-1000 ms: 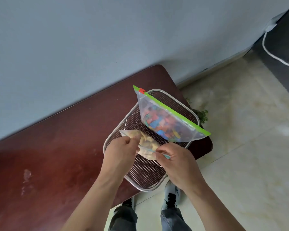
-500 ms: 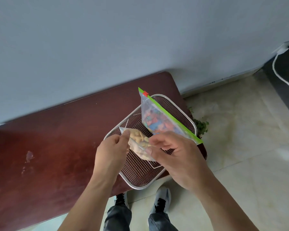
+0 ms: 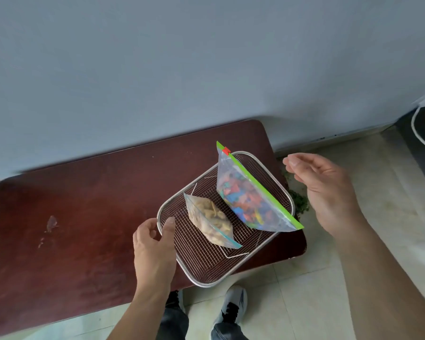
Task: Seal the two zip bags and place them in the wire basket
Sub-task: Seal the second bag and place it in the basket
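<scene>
A square wire basket [image 3: 233,268] sits on the right end of a dark red table [image 3: 84,217], its near corner overhanging the edge. Two zip bags lie inside it. The small bag [image 3: 210,220] holds beige pieces and rests in the middle. The large bag [image 3: 245,200] with a green zip strip and red slider holds colourful pieces and leans along the right side. My left hand [image 3: 155,244] pinches the basket's left rim between thumb and fingers. My right hand [image 3: 324,190] hovers to the right of the basket, fingers apart, holding nothing.
A grey wall rises behind the table. Tiled floor [image 3: 353,278] lies to the right and in front, with my shoes [image 3: 231,305] below the basket. Some green leafy bits [image 3: 299,204] lie on the floor beside the table. A white cable [image 3: 422,133] hangs at far right.
Both hands have let go of the small bag, which now lies in the basket. My left hand moved to the basket's rim; my right hand lifted away to the right.
</scene>
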